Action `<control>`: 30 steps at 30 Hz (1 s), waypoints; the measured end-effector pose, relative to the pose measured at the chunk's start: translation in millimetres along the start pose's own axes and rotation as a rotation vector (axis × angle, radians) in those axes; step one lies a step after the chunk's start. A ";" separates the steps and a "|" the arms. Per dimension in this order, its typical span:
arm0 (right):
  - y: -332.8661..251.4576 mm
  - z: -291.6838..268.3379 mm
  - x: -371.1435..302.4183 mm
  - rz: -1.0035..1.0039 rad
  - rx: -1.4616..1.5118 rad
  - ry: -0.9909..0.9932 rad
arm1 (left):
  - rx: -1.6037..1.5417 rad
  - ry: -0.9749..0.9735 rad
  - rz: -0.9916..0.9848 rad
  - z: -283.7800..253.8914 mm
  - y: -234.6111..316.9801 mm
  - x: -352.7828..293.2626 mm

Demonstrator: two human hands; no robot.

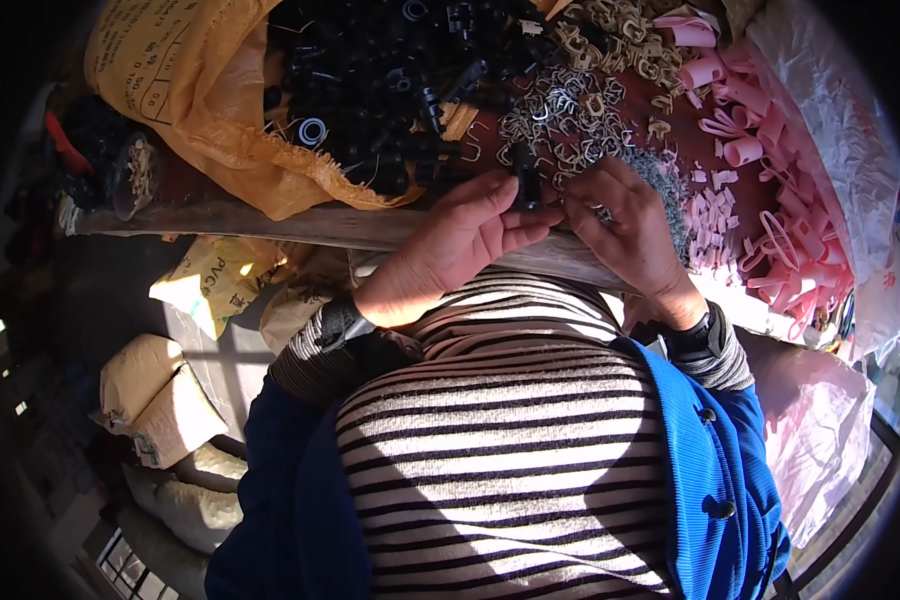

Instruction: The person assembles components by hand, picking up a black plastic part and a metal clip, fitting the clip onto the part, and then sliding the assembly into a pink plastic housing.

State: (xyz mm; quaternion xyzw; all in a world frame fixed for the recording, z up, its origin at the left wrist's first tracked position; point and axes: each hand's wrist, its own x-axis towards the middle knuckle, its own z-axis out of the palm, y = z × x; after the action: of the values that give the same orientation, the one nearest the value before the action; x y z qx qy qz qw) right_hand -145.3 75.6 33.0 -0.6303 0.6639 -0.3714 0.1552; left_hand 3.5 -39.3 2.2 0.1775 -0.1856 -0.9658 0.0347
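A black plastic pipe fitting (525, 180) stands upright at the fingers of my left hand (448, 240). The thumb presses its side while the other fingers curl beneath it, palm turned up. Close by on the right, my right hand (625, 225) is closed in a pinch. Something small and shiny shows at its fingertips, too small to name. Just beyond both hands lies a heap of silvery U-shaped metal clips (560, 112). A large pile of similar black fittings (370, 75) spreads to the left of the clips.
An orange woven sack (210, 120) lies at the left under the black pile. Tan clips (625, 45), small grey springs (662, 180), pink chips (710, 215) and pink plastic loops (795, 240) cover the right side. The wooden table edge (300, 225) runs in front of me.
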 end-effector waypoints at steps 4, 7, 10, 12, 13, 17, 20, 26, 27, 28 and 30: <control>-9.3 -3.7 2.1 -0.069 -0.109 -0.009 | 0.143 -0.039 -0.018 -8.4 -3.0 -1.1; -13.1 1.1 2.8 -0.054 -0.129 0.018 | 0.183 0.014 -0.022 -4.0 -3.1 -3.3; -14.4 5.3 2.8 0.010 -0.106 0.089 | 0.204 -0.008 -0.025 -1.9 -4.1 -4.0; -12.9 8.2 2.1 0.037 -0.115 0.068 | 0.213 -0.020 -0.029 -1.0 -4.8 -4.1; -12.9 9.4 2.1 0.049 -0.118 0.058 | 0.231 -0.013 -0.032 0.0 -5.0 -5.1; -15.7 11.6 3.5 0.085 -0.077 0.004 | 0.266 -0.004 -0.038 -0.3 -7.3 -7.0; -16.1 12.7 3.5 0.141 -0.081 -0.073 | 0.268 -0.021 -0.043 -2.8 -8.4 -5.0; -8.7 19.7 2.5 0.133 0.020 -0.146 | 0.418 -0.007 -0.095 2.7 -3.7 -5.0; -7.5 19.6 2.4 0.158 0.112 -0.149 | 0.437 -0.017 -0.105 3.1 -2.5 -4.5; -7.3 20.0 2.8 0.176 0.207 -0.155 | 0.437 -0.015 -0.100 2.0 -1.4 -5.6; -6.8 20.6 3.7 0.189 0.301 -0.162 | 0.382 -0.038 -0.126 -2.1 0.9 -6.8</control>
State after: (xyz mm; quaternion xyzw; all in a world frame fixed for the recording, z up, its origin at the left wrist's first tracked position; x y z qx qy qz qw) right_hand -127.2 66.5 24.7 -0.5628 0.6421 -0.3984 0.3350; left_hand 10.6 -39.9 3.0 0.1740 -0.3546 -0.9165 -0.0634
